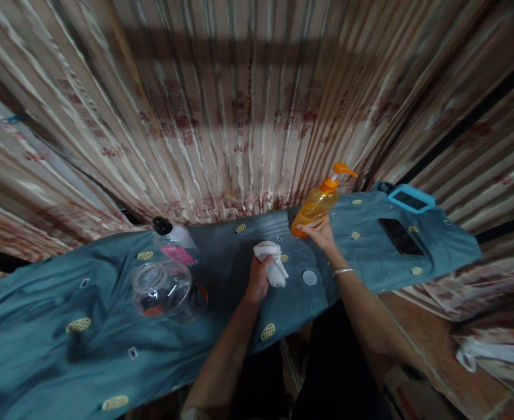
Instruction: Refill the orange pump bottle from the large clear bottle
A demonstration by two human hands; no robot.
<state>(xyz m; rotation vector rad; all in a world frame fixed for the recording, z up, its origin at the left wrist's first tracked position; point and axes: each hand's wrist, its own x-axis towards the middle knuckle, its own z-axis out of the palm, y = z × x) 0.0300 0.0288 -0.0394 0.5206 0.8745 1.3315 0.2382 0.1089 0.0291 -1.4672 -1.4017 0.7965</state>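
Nearest the camera, two bare forearms extend from the lower edge of the view over a table covered with a blue-green cloth printed with yellow dotted ovals.

Left hand: closed around a crumpled white cloth. The wad projects above and to the right of the fist, with one loose end hanging down toward the tabletop. The hand is held just above the table covering, near the middle of the table.

Just to the right of the white cloth, a small white round disc lies flat on the covering, between the two wrists.

Right hand: carries a metal bangle at the wrist. The fingers rest against the base of an orange pump bottle. The bottle leans, its orange pump head pointing up and to the right, away from the hand. Whether the fingers wrap fully around the base or only press against it cannot be determined. The bottle sits beyond the white cloth and to its right, near the far edge of the table.

Left of the hands, a clear glass jar lies on its side. Behind it lies a clear bottle with a black cap and a pink label.

Right of the pump bottle, a dark phone lies flat, and beyond it a device in a light blue case.

At the far side, a pleated patterned curtain fills the background.
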